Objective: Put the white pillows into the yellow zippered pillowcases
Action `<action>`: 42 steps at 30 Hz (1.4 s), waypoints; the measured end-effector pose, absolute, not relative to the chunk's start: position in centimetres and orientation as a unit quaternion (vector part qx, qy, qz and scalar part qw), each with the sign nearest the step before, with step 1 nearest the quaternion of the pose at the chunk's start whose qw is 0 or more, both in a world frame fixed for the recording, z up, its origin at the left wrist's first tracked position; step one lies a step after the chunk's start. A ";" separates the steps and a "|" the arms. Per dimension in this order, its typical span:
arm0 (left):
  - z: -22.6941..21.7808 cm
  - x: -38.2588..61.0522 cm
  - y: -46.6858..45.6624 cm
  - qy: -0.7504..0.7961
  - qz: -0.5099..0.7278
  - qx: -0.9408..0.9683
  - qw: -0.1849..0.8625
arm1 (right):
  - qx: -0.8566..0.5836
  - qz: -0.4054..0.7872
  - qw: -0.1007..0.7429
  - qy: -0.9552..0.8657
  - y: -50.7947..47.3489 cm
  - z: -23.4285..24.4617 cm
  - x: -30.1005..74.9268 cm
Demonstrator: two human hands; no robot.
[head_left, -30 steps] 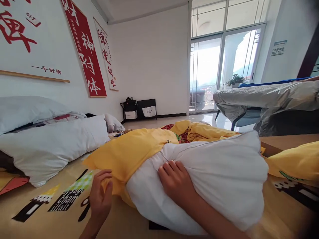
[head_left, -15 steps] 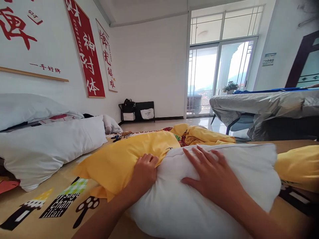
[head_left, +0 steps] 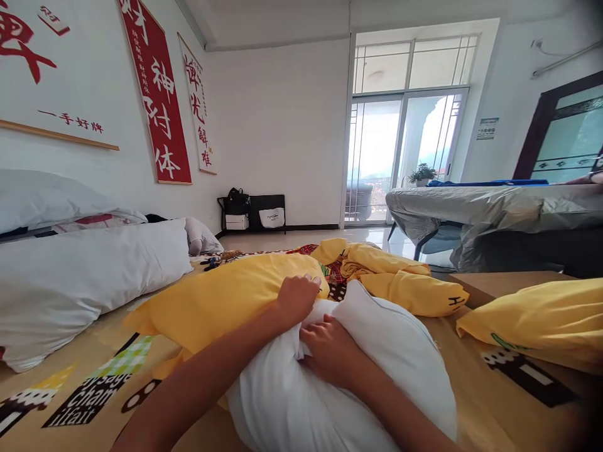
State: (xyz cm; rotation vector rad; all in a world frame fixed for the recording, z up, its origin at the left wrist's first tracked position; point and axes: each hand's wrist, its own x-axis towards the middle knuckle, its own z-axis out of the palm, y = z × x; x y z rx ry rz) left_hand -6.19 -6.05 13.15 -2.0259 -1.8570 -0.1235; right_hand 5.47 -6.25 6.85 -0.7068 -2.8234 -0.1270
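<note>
A plump white pillow (head_left: 405, 351) lies in front of me, bunched and creased in the middle. My right hand (head_left: 332, 351) is closed on the gathered part of it, fingertips sunk into the fabric. Against the pillow's left side lies a yellow pillowcase (head_left: 221, 295), spread to the left. My left hand (head_left: 299, 300) is closed on the pillowcase's edge, where it meets the white pillow. How far the pillow reaches inside the case is hidden by my hands and the folds.
A printed tan sheet (head_left: 475, 389) lies beneath. White pillows (head_left: 103, 263) are at left, with crumpled yellow cloth (head_left: 400, 285) beyond and another yellow piece (head_left: 551, 314) at right. A plastic-covered table (head_left: 499, 207) stands behind right. A black bag (head_left: 237, 201) sits by the wall.
My right hand has gone from lying spread on the pillow to clutching its middle, folding the pillow inward. My left hand has moved slightly up and right with the pillowcase edge.
</note>
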 end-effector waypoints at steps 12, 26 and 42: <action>10.6 -9.0 -6.3 -0.715 -0.077 -0.660 0.219 | -0.334 -0.088 0.243 -0.906 1.0 7.5 5.6; 5.4 -15.4 -3.8 -0.775 -0.174 -0.602 0.083 | -0.534 0.185 0.430 -0.704 4.7 8.2 16.1; 15.9 -12.1 -1.9 -0.613 -0.486 -0.622 -0.048 | -0.403 0.405 0.522 -0.633 2.2 4.1 13.9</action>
